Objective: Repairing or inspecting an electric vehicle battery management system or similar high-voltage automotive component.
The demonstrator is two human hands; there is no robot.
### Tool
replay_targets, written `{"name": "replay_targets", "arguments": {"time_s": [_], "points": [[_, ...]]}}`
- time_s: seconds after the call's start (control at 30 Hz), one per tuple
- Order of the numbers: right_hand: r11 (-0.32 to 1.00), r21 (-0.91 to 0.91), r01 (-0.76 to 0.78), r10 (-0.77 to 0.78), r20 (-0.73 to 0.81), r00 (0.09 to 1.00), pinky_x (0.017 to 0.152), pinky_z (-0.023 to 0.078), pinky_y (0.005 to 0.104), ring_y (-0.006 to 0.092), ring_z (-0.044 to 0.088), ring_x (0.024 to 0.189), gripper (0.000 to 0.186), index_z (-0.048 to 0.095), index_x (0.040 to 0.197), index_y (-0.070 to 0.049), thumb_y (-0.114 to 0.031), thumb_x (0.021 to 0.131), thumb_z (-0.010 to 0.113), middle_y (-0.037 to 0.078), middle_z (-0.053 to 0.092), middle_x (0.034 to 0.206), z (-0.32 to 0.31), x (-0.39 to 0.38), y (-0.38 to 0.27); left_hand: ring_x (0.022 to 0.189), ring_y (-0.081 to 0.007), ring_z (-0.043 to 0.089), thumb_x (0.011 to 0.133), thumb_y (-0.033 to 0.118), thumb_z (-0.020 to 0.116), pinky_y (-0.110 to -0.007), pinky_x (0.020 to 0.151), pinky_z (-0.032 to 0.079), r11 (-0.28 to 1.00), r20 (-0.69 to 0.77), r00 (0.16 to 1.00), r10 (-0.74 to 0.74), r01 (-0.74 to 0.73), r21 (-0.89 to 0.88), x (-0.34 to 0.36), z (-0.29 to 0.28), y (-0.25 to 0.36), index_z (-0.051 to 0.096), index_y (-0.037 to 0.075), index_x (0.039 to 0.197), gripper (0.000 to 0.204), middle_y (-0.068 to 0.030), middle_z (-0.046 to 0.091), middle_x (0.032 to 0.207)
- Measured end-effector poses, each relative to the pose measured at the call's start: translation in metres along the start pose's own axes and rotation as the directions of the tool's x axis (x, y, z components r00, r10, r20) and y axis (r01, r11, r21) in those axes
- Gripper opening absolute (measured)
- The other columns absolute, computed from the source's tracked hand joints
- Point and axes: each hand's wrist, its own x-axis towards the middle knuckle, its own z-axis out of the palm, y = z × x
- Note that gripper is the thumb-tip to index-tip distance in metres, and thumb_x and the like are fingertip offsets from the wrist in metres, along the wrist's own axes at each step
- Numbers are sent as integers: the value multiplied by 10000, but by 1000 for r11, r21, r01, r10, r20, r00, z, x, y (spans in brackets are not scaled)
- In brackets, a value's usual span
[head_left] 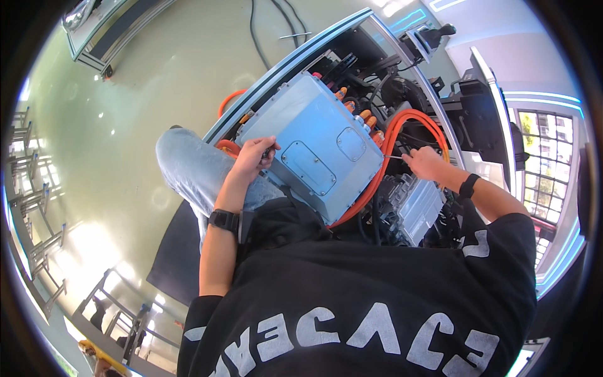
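- Nearest the camera, the person's dark shirt [352, 283] fills the lower part, with a denim knee [191, 157] raised to the left.
- Beyond it, the left hand [254, 158] is at the left edge of the box, fingers curled closed round a small dark piece [268, 152], too hidden to identify.
- Across the box, the right hand [424, 163] pinches a thin rod [394, 157] between thumb and fingers, its far end pointing at the box's right edge; whether it touches is too small to tell.
- Between the hands is the pale blue box [298, 125], tilted in view, with two screwed-down plates on top.
- Orange cables [402, 119] loop close by the rod, so a light grip and a steady wrist would likely serve best, keeping the tip off their sleeves.
- Below the right hand lies a silver unit [414, 210]; resting no weight on it seems wise.
- Farther off, the frame's rail [276, 81] runs slantwise past the box, and dark hoses [254, 31] trail over the floor [157, 81].
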Motion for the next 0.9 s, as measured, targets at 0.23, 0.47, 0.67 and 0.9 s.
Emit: {"name": "replay_targets", "arguments": {"time_s": [0.23,0.47,0.67,0.9], "points": [[746,569,-346,406,24,914,786,505,426,343,650,817,292,729,914,-47,-179,656,692,194,680,844,3,7,13,462,-57,359,930,257,564,-197,421,260,1000,-45,999,2,-1,18,2,-3,3,565,3,844,268,-8,491,627],[-34,754,-656,672,503,544,668,526,328,244,675,652,351,706,933,8,-164,628,729,165,680,721,-6,13,-2,473,-68,363,907,194,526,-204,439,284,999,2,1000,13,-13,-33,2,1,3,565,-21,869,222,-24,495,640],[521,693,-499,609,109,786,649,506,291,179,666,686,308,695,908,30,-196,699,696,160,668,706,-39,-2,16,503,-74,375,852,101,457,-210,467,312,994,81,996,-40,48,-97,7,-5,3,556,-55,951,209,-49,519,698],[-269,963,34,224,28,974,634,466,264,118,587,705,326,587,1049,-17,-312,958,483,27,604,794,-91,52,-70,537,-69,384,877,61,464,-197,486,321,999,22,999,49,-49,-18,-3,-2,5,523,-55,1065,229,-61,543,791]]}}
